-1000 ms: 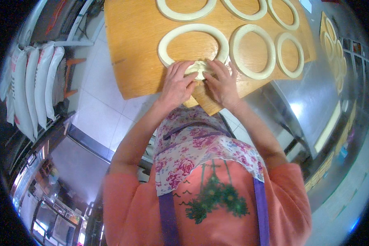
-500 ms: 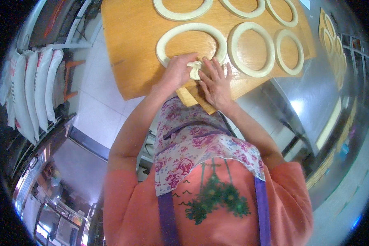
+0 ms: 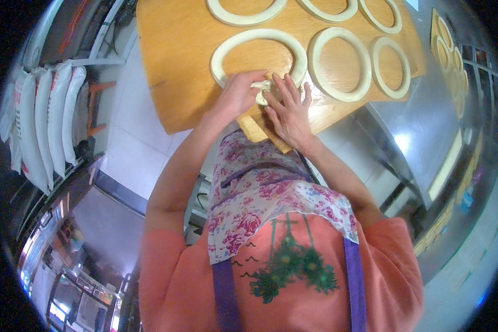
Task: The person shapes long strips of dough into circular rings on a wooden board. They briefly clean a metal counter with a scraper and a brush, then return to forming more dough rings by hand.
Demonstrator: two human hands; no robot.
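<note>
Landmark: pale cream, oval dough ring (image 3: 259, 35), long axis left to right. Nearest to wearer: white cotton apron with pink flowers (image 3: 276, 193), below the ring. Next, 1 pale wooden strip (image 3: 253, 130), jutting toward the apron on the near side of the ring.

At the ring's near edge: crumpled cream dough lump (image 3: 262, 95), between the 2 hands. Left hand (image 3: 240, 93) is at its left, fingers bunched narrow against it; pinch or plain press, cannot tell. Right hand (image 3: 289, 110) is at its right, fingers spread wide, tips at the lump's edge. Neither hand is clearly nearer. Lump's long axis and join to the ring: covered by fingers.

Brown wooden table (image 3: 177, 61) lies under the ring. Beyond and right of it: 5 more dough rings (image 3: 315, 63).
</note>
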